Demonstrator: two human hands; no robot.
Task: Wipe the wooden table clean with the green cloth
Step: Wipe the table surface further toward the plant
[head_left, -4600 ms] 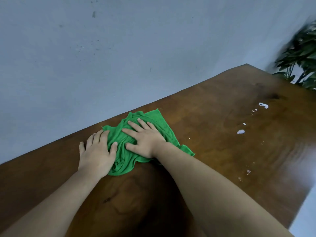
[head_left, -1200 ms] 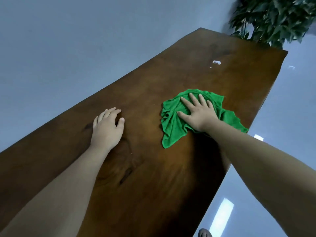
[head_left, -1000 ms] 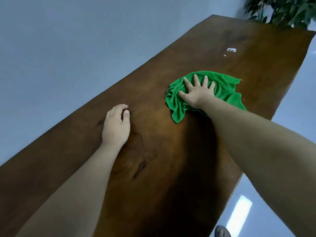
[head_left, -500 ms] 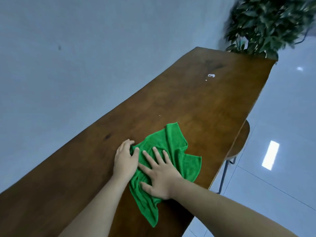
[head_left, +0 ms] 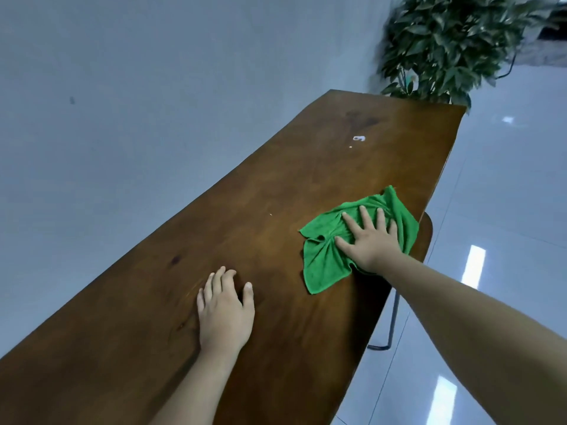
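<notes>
A long brown wooden table (head_left: 276, 185) runs from bottom left to upper right. The crumpled green cloth (head_left: 325, 262) lies near the table's right edge. My right hand (head_left: 372, 240) presses flat on the cloth with fingers spread. My left hand (head_left: 225, 311) rests palm down on bare wood, left of the cloth and apart from it. A small white spill (head_left: 359, 138) with a tiny drop beside it sits farther along the table, well beyond the cloth.
A grey wall (head_left: 138, 102) runs along the table's left side. A leafy potted plant (head_left: 454, 47) stands past the far end. A wooden stool (head_left: 425, 237) on a metal frame sits by the right edge, over glossy floor tiles (head_left: 497, 210).
Half a second ago both hands were together on the cloth near me. Now my right hand has slid the cloth farther along toward the right edge, and my left hand lies on bare wood.
</notes>
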